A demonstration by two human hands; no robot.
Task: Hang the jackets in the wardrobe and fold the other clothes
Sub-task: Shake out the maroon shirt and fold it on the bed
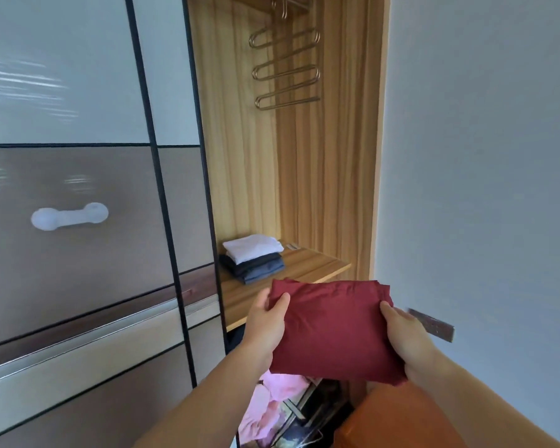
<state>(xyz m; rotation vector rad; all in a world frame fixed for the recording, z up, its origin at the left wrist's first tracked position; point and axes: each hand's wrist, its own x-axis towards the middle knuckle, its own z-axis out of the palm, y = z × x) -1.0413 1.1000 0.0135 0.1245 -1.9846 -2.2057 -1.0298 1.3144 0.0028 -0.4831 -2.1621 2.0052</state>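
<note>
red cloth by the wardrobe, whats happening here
A person holds a folded dark red garment with both hands, the left hand gripping its left edge and the right hand its right edge, in front of the open wardrobe. On the wooden shelf behind it sits a stack of folded clothes, white on top of dark ones. A metal hanger hangs bare above.

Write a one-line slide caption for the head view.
Both hands, left hand and right hand, hold a folded red garment before the wardrobe shelf.
</note>
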